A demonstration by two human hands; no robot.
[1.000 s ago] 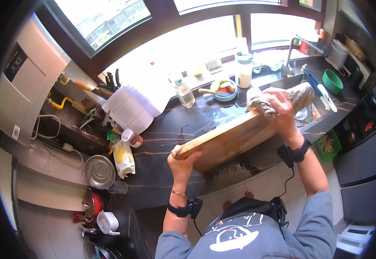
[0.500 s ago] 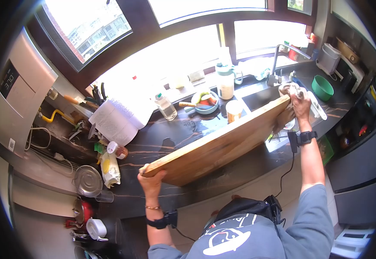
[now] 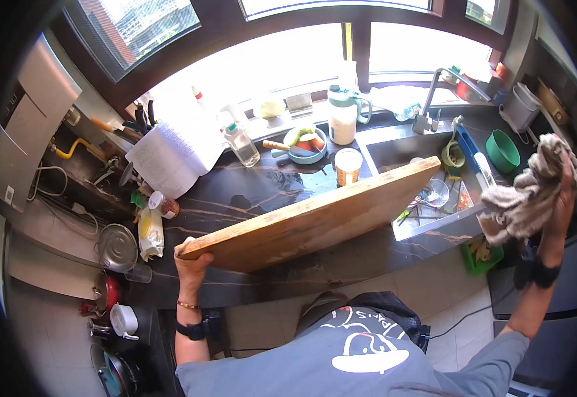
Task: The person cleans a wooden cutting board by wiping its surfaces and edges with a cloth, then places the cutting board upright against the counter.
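Observation:
A thick wooden cutting board (image 3: pixel 321 221) is tilted up on its long edge over the dark counter (image 3: pixel 229 202). My left hand (image 3: pixel 193 268) is closed around its left end, thumb on the near face. Nothing holds the board's right end, which overlaps the sink (image 3: pixel 427 230) in this view. Off to the right, my right hand (image 3: pixel 564 198) grips a crumpled grey-brown cloth (image 3: pixel 530 188), apart from the board. Just behind the board stands a lidded tub (image 3: pixel 349 165).
A blue bowl of cut vegetables (image 3: pixel 308 158) with a knife across it, a jug (image 3: pixel 343 122) and a clear bottle (image 3: pixel 241 147) line the back. Right of the faucet (image 3: pixel 427 106) sits a green bowl (image 3: pixel 502 151). A pan lid (image 3: pixel 117 246) is at the left.
My right hand has left the board's right end and moved right with the cloth. My left hand still holds the left end; the view has shifted slightly.

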